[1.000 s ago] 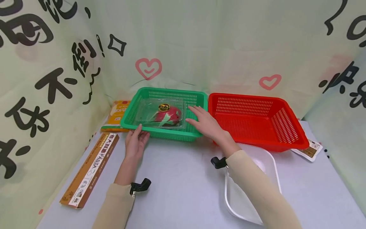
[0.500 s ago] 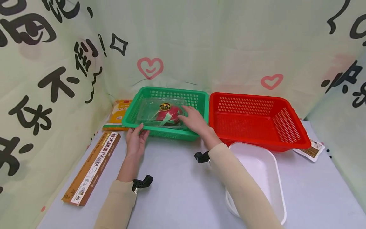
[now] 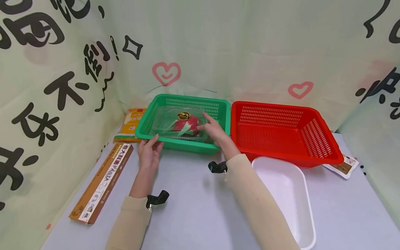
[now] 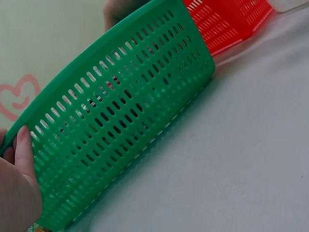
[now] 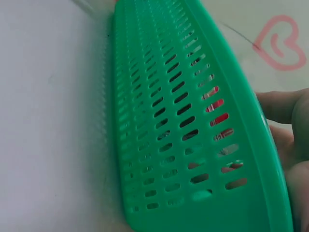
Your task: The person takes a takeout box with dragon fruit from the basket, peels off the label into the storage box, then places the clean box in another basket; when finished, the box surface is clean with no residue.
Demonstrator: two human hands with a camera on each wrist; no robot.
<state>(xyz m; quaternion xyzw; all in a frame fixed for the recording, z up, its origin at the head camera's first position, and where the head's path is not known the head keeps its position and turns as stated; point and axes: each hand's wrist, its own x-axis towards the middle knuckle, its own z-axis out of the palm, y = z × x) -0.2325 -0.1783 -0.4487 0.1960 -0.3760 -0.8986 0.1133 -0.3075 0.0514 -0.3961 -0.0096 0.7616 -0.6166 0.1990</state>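
In the head view, a clear plastic clamshell box (image 3: 162, 121) lies in the green basket (image 3: 187, 146). Through its lid show a red dragon fruit (image 3: 187, 124) and a round black-and-gold sticker. My left hand (image 3: 149, 152) grips the basket's front rim near its left corner; the left wrist view shows its thumb (image 4: 23, 150) on the outer wall. Over the basket's right side, my right hand (image 3: 215, 130) is at the box's right end, index finger stretched to its far corner and thumb at the lid. Its other fingers are hidden, so I cannot tell whether it grips the box.
A red basket (image 3: 268, 133) stands right of the green one, with a white tray (image 3: 281, 173) before it. A brown pasta box (image 3: 101, 184) lies at left, an orange packet (image 3: 131, 123) behind it. A small pouch (image 3: 345, 166) pokes out beside the red basket.
My right hand has moved left from the basket's right side to the right end of the clear plastic box. My left hand keeps its grip on the rim; the box has not moved in the basket.
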